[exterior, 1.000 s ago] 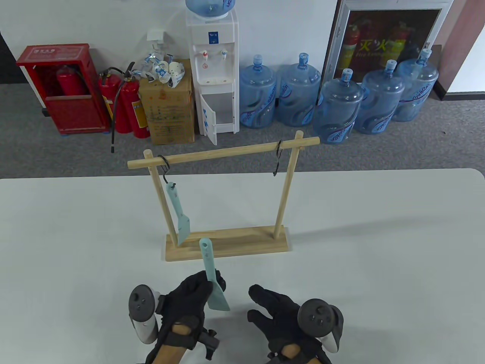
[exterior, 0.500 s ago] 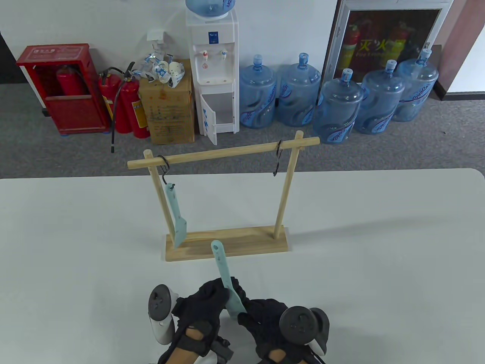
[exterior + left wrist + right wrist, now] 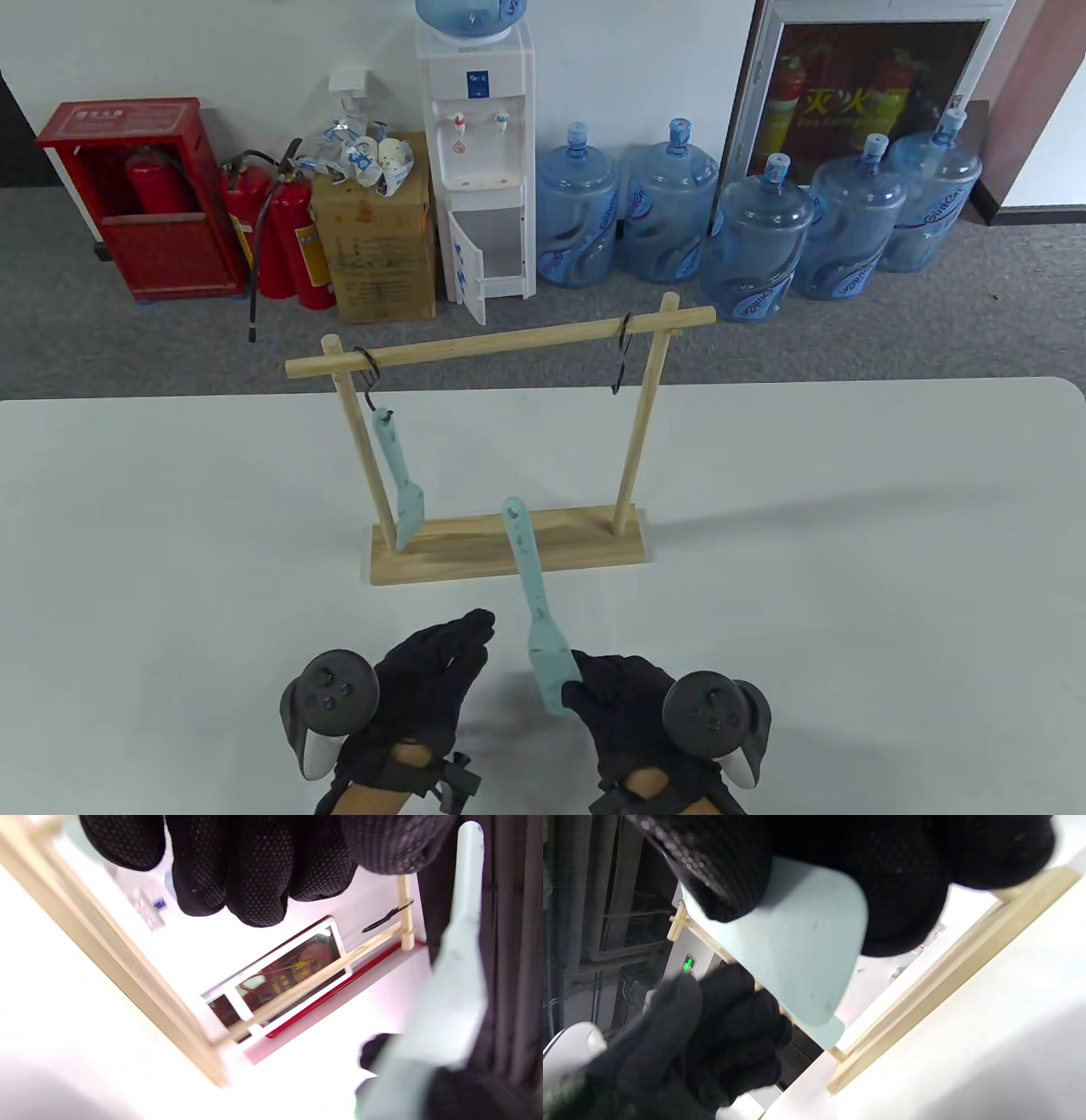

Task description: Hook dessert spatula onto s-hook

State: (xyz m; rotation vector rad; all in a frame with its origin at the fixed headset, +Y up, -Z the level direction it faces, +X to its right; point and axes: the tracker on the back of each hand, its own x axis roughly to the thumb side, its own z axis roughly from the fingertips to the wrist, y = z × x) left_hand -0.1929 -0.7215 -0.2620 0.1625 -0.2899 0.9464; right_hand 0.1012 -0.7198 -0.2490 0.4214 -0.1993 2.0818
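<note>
Right hand gripped the spatula by its blade, fingers wrapped over the wide end; the right wrist view confirmed glove on both faces of the blade. Handle pointed up and away from the hand, tilted slightly left, its holed tip in front of the rack base. Spatula was off the counter, held above it.

Left hand sat just left of the spatula, apart from it, fingers loosely extended toward the rack and holding nothing. In the left wrist view the fingers hung free with the blade at the right edge.

On the rack, a free s-hook hung from the crossbar near the right post, well above and to the right of the held spatula's tip. A second s-hook near the left post carried another spatula, blade down by the rack base.
</note>
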